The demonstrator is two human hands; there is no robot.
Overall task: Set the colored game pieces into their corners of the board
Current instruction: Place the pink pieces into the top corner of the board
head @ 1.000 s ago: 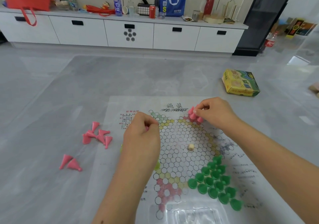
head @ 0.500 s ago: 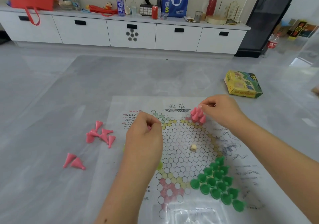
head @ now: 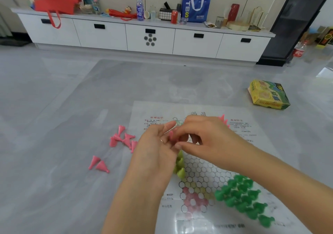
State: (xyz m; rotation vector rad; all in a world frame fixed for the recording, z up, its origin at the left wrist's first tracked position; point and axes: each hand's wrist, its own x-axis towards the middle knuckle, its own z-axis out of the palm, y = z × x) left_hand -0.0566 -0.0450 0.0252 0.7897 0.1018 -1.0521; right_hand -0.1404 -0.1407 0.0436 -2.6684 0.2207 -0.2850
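While both hands meet over the far-left part of the board, the left hand is cupped palm-up with a few pink pieces sitting in its curled fingers, so its grip is closed around those. The right hand reaches across and its fingertips are curled in right at those same pink pieces; looks like a pinch, but it's too blurry and tucked away to tell if that grip has actually got one.

Pieces around the board: a bunch of green pieces standing in the near-right corner, some yellow-green pieces peeking out just under the left hand at the left side, and a few pink tips poking up behind the right hand at the far-right corner. Off the board to the left, loose pink cones lie tipped over in a little heap on the grey surface, with a pair of pink cones nearer. A yellow-green box sits well off to the far right.
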